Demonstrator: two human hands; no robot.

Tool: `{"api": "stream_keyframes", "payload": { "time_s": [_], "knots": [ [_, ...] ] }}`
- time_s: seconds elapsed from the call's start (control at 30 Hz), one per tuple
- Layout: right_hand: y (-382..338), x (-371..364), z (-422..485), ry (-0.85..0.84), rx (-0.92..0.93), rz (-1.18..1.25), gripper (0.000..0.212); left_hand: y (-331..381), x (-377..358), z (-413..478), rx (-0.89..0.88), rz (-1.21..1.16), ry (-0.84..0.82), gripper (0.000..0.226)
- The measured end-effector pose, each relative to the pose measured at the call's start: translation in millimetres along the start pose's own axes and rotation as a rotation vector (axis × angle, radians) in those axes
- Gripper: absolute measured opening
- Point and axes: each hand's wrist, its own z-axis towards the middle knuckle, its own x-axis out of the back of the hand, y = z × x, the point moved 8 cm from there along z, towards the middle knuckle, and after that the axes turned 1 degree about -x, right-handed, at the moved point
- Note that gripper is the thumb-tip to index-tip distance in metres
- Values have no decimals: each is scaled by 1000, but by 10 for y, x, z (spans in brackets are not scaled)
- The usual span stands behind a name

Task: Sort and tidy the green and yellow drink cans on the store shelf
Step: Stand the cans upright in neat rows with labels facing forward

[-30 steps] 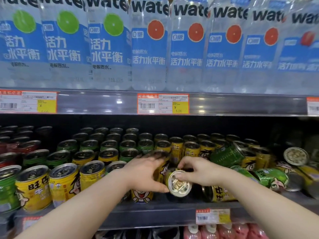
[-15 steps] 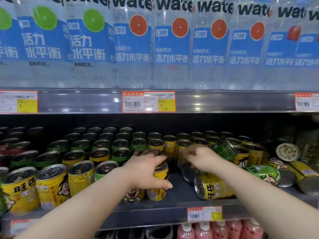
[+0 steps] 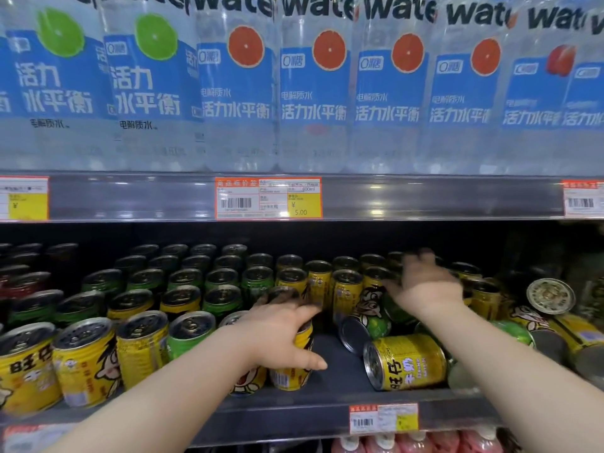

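Upright yellow cans (image 3: pixel 81 358) and green cans (image 3: pixel 222 297) stand in mixed rows on the lower shelf (image 3: pixel 294 416). My left hand (image 3: pixel 281 335) grips an upright yellow can (image 3: pixel 291 374) at the front from above. My right hand (image 3: pixel 421 282), blurred with fingers spread, hovers over the upright yellow cans (image 3: pixel 346 289) further back and holds nothing. Below it a green can (image 3: pixel 366 330) lies on its side, base towards me. A yellow can (image 3: pixel 408 361) lies tipped in front of it.
More toppled cans pile up at the right: a green one (image 3: pixel 513 333) and a yellow one (image 3: pixel 575 335), plus a can end (image 3: pixel 550 295) facing me. Red cans (image 3: pixel 19 282) stand far left. Water bottles (image 3: pixel 313 86) fill the upper shelf, whose rail carries a price tag (image 3: pixel 268 197).
My right hand let go of the can it was setting upright and moved up and back over the rear cans. My left hand stayed on the front yellow can. The view shifted right.
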Motion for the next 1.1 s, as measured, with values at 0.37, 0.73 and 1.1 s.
{"api": "stream_keyframes", "payload": {
  "time_s": [0.37, 0.73, 1.1],
  "knots": [
    [463, -286, 149, -266, -162, 28, 110, 12, 4, -18, 5, 28, 2, 88],
    [-598, -8, -240, -164, 306, 560, 95, -8, 0, 27, 9, -2, 45, 103],
    [-1115, -569, -361, -351, 569, 253, 93, -5, 1, 26, -22, -6, 72, 102]
  ]
}}
